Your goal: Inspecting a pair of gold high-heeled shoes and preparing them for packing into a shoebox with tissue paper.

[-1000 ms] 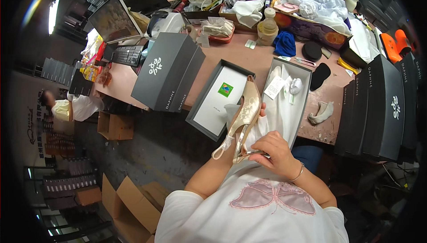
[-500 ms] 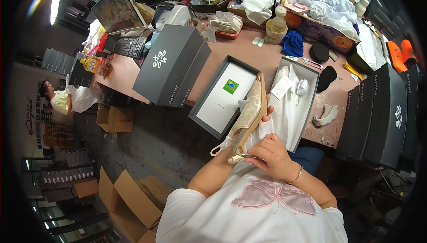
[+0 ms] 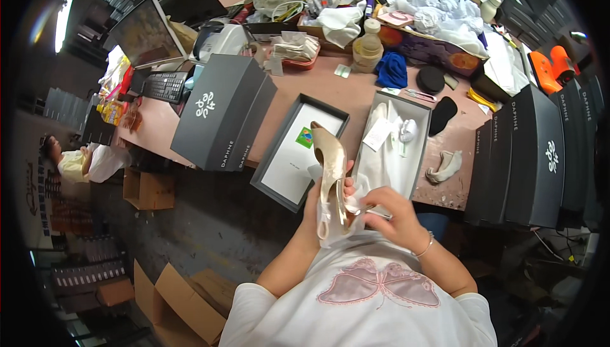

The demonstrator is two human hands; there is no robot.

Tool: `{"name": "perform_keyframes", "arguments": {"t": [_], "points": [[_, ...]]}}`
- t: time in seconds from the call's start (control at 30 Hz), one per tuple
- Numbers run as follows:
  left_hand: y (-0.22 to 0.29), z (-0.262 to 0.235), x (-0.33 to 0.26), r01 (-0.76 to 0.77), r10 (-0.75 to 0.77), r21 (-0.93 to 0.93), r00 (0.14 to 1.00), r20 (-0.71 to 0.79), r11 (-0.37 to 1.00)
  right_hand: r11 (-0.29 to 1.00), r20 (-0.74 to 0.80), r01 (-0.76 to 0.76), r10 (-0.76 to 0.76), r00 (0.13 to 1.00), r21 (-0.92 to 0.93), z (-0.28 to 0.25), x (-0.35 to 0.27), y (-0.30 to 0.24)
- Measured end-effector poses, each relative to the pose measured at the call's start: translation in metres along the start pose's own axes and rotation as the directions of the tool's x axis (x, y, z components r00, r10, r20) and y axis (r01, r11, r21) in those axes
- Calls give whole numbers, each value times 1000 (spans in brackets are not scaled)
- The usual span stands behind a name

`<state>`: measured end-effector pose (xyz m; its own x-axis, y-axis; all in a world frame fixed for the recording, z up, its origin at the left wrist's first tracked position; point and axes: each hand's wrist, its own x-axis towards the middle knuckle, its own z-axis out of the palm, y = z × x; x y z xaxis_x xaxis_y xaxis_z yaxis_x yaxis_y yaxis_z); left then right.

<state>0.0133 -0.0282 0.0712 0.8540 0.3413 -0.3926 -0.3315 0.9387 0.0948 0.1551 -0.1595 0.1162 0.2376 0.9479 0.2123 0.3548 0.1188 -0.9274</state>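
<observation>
A gold slingback shoe [image 3: 332,159] stands toe-up in front of my body, held in my left hand [image 3: 311,212]. The left fingertips wrap round its far side. My right hand [image 3: 395,215] pinches a thin shiny part low on the shoe, which looks like its slender heel. Thin white wrapping [image 3: 338,236] hangs about the back of the shoe. Beyond it lies a shallow dark-rimmed tray, likely a box lid [image 3: 279,185], white inside with a green sticker. To its right, an open grey shoebox [image 3: 416,172] holds white tissue and a paper tag.
Dark shoeboxes [image 3: 213,108] stand on the left of the pink table [image 3: 327,80], with more boxes [image 3: 527,153] at the right. A bottle [image 3: 367,48], blue cloth [image 3: 391,69] and crumpled tissue [image 3: 432,4] lie behind. Open cartons [image 3: 184,299] sit on the floor.
The shoe has turned from leaning right to nearly upright, its toe swinging left. My right hand has shifted slightly right, still pinching low on the shoe. The whole view has shifted.
</observation>
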Motion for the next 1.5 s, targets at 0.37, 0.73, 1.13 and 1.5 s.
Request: {"name": "perform_keyframes", "arguments": {"t": [0.37, 0.73, 1.13, 1.5], "points": [[-10, 4, -20, 73, -5, 558, 992, -123, 826, 407, -166, -186, 85, 982, -894, -82, 74, 119], [-29, -2, -13, -91, 175, 568, 980, -94, 818, 964, -108, -204, 187, 976, -173, -61, 54, 12], [-52, 7, -13, -304, 336, 816, 931, 144, 492, 868, -221, 89, -221, 950, -488, 2, 38, 26], [71, 13, 32, -166, 289, 906, 956, 51, 389, 941, 3, -336, 336, 942, -23, -44, 35, 26]]}}
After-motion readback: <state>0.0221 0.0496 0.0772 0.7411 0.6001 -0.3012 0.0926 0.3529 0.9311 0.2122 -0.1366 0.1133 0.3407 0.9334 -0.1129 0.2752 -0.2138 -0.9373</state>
